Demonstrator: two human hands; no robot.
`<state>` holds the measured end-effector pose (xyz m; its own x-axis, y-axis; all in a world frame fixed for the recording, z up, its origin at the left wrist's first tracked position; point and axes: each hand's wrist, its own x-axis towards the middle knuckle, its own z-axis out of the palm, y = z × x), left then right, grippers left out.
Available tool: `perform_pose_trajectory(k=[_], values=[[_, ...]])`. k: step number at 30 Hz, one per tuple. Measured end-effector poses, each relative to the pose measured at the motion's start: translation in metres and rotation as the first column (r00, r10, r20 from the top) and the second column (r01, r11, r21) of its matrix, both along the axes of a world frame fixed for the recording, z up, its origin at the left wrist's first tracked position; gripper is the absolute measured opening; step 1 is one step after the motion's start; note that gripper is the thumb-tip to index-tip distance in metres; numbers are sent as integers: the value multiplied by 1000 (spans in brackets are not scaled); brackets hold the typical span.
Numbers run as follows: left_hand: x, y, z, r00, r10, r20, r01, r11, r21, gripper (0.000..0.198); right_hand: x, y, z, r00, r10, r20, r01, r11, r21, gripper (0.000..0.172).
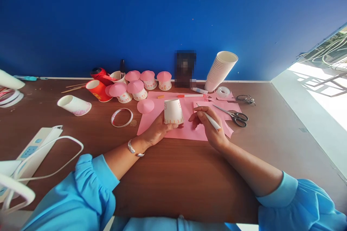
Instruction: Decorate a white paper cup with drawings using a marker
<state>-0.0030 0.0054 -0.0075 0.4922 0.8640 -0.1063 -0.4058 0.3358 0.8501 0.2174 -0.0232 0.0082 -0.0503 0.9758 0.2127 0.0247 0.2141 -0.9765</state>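
Observation:
Upside down in my left hand [158, 130] is a short white paper cup [173, 110], with red and orange strokes along its lower rim and small red squares drawn at its sides. My right hand [213, 126] is closed round a white marker pen [211, 120], its tip pointing up and left, apart from the cup. Both hands are over a pink paper sheet [151, 124]. A loose pink paper cone [145, 106] lies left of the cup. Behind it stand several small cups with pink cone roofs [164, 76]. A red-capped marker [190, 95] lies on the sheet.
Black scissors [240, 118], a white tape roll [223, 92] and a tall leaning cup stack [221, 70] are at the right. A red cup [99, 91], a tipped white cup [74, 105], a cut cup ring [121, 117] and a power strip [35, 148] are at the left.

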Motion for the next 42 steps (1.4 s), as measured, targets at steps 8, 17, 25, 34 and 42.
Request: perform_pose_trajectory(k=[8, 17, 25, 34, 42], values=[[-2, 0, 0, 999, -22, -40, 24, 999, 44, 52, 25, 62, 17, 408, -511, 757, -293, 712, 639, 31], [-2, -3, 1, 998, -49, -38, 49, 999, 11, 56, 19, 145, 7, 32, -540, 841, -472, 734, 489, 37], [-5, -2, -1, 995, -84, -54, 84, 996, -8, 61, 26, 156, -3, -68, -506, 860, -537, 745, 396, 40], [-5, -1, 1, 995, -88, -41, 87, 996, -20, 62, 34, 163, 4, -60, -498, 865, -560, 734, 383, 41], [-5, -2, 7, 995, -95, -34, 95, 996, 1, 56, 34, 165, 18, -95, -519, 850, -556, 736, 387, 39]])
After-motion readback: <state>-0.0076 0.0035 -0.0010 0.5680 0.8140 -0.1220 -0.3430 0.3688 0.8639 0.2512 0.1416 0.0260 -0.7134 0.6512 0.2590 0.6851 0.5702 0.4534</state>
